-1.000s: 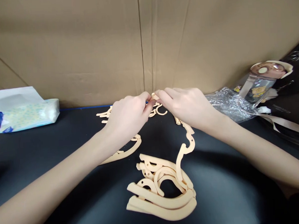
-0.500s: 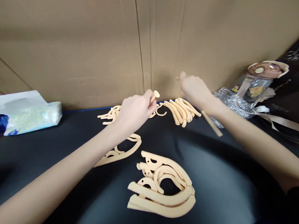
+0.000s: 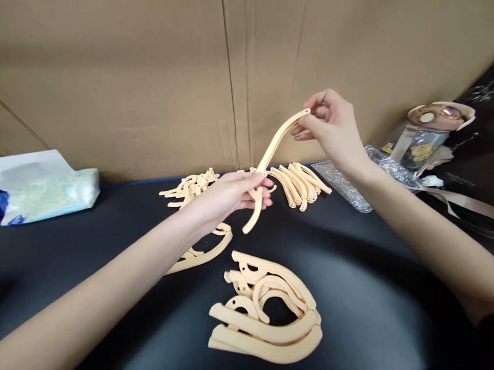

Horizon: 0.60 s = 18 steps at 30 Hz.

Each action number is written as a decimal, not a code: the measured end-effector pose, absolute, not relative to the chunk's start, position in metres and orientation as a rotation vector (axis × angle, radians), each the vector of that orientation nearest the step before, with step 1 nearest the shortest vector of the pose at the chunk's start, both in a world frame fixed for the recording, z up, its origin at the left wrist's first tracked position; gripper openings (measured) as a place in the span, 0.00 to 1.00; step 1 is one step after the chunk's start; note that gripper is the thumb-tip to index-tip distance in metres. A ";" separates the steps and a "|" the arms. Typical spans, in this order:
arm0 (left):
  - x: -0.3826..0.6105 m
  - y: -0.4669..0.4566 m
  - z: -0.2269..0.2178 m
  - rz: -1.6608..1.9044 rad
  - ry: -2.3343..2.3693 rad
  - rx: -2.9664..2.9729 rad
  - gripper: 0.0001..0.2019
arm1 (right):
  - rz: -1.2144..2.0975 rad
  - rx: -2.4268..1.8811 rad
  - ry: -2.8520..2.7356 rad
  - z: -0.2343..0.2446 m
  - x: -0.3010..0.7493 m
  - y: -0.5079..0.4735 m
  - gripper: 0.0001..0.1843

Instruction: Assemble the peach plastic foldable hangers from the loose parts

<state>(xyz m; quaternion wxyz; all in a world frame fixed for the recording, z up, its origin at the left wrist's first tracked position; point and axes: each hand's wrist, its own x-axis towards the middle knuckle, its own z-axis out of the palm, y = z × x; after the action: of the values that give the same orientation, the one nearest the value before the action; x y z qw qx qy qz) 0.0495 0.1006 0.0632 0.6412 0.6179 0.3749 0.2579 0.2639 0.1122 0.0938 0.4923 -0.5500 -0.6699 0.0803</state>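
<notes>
A long curved beige plastic hanger arm point(image 3: 270, 156) is held in the air between both hands. My right hand point(image 3: 335, 128) pinches its upper end, raised in front of the cardboard wall. My left hand point(image 3: 231, 194) closes round its lower part just above the black table point(image 3: 380, 288). Behind the hands lies a row of similar beige arms point(image 3: 300, 182). A pile of small hook pieces point(image 3: 191, 185) lies to the left of them. A stack of folded beige hanger parts point(image 3: 266, 311) sits at the near centre, and one more curved part point(image 3: 204, 250) lies under my left forearm.
A brown cardboard wall point(image 3: 142, 74) closes off the back of the table. A tissue pack point(image 3: 44, 190) lies at the far left. At the right are a crumpled clear plastic bag point(image 3: 354, 179), a bottle with a strap point(image 3: 430, 134) and a beige strap point(image 3: 476, 209).
My right hand rose and swung the long arm piece up by its end. My left hand dropped from pinching a small round-headed piece and closed round the arm's lower part.
</notes>
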 end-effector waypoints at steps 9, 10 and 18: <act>0.041 0.110 0.069 0.691 1.012 1.499 0.10 | -0.721 -1.456 -2.518 0.080 0.231 0.084 0.13; 0.042 0.109 0.069 0.675 1.014 1.490 0.10 | -0.712 -1.439 -2.544 0.076 0.226 0.082 0.13; 0.051 0.101 0.077 0.684 1.108 1.521 0.09 | -0.169 -1.585 -2.341 0.058 0.212 0.087 0.17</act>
<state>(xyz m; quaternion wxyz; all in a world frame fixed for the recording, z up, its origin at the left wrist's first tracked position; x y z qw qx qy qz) 0.0513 0.1005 0.0768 0.5392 0.6398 0.4659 0.2878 0.2116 0.0873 0.0578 0.1539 -0.5529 -0.8168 -0.0589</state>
